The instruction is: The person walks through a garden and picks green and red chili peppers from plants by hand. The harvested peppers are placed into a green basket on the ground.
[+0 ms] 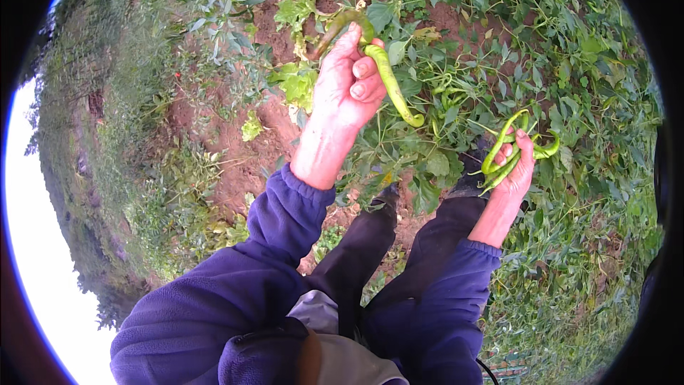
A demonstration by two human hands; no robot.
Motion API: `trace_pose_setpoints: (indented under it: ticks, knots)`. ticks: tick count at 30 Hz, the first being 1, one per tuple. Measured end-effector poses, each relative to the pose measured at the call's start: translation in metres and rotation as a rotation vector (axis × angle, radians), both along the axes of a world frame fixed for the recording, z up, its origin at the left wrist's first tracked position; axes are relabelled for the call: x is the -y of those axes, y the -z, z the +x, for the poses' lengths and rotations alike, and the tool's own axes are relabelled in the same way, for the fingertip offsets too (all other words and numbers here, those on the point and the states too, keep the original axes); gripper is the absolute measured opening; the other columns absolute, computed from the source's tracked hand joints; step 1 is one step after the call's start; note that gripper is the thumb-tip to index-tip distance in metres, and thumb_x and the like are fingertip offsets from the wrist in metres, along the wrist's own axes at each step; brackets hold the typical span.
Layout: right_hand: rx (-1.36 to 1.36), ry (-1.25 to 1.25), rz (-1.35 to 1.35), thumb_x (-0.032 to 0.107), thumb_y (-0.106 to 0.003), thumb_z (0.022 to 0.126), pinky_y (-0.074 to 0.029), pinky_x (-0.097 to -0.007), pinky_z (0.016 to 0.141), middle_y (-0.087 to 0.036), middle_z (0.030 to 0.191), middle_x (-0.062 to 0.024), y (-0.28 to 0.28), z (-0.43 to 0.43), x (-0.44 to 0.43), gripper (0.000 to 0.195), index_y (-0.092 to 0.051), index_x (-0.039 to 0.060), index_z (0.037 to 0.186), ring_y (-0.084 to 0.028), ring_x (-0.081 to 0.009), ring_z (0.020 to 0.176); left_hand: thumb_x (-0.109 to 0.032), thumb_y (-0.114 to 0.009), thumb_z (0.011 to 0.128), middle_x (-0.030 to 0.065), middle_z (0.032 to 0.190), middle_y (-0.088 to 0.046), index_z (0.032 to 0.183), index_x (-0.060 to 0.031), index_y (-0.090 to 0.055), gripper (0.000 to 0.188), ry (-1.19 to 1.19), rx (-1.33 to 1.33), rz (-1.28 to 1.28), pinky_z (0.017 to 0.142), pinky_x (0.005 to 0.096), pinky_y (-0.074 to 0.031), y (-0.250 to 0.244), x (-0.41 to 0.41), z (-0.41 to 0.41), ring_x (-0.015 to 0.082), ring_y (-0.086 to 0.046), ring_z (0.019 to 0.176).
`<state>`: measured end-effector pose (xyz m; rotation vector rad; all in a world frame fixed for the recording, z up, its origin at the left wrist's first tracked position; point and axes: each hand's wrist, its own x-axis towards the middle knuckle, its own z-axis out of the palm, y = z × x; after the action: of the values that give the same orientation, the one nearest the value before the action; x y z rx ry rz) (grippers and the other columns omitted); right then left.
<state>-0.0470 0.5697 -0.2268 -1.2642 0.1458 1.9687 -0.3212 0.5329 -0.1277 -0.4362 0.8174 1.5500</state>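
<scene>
Two long green chili peppers are in my left hand (pixel 350 77), raised over the plants at the upper middle. One of them, a curved pepper (pixel 344 24) with a brownish end, arches over the fingertips; the other, a light green pepper (pixel 391 83) with a hooked tip, hangs down to the right of the fingers. My right hand (pixel 515 163) grips a bunch of slender green chili peppers (pixel 499 152) at the right, several of them curling out past the fingers. Below the hands, more green peppers (pixel 449 96) hang among the leaves of a pepper plant (pixel 411 64).
Leafy pepper plants (pixel 582 182) cover the ground at the right and touch my shoes. Reddish bare soil (pixel 235 139) runs between the rows. More bushy plants (pixel 176 214) stand at the left, with trees beyond.
</scene>
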Motion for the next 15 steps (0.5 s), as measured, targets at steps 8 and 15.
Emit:
trace_pose_setpoints:
  ticks: [8, 15]
  knots:
    - [0.156, -0.401, 0.109, 0.011, -0.064, 0.081, -0.052, -0.0318, 0.039, -0.061, 0.073, -0.0123, -0.060, -0.024, 0.045, 0.018, -0.055, -0.0034, 0.088, -0.053, -0.0155, 0.042, -0.022, -0.062, 0.092, 0.0004, 0.048, -0.046, 0.087, -0.0020, -0.064, 0.020, 0.243, -0.602, -0.435, 0.027, 0.0215, -0.025, -0.054, 0.035, 0.026, 0.0072, -0.033, 0.031]
    - [0.135, -0.410, 0.184, 0.010, -0.068, 0.081, -0.052, -0.0308, 0.038, -0.063, 0.075, -0.0133, -0.138, -0.045, 0.046, 0.028, -0.046, 0.0011, 0.095, -0.054, -0.0150, 0.043, -0.028, -0.073, 0.084, 0.0002, 0.042, -0.046, 0.063, -0.0056, -0.056, 0.035, 0.375, -0.771, -0.450, 0.026, 0.0211, -0.024, -0.102, 0.059, 0.031, 0.0067, -0.033, 0.027]
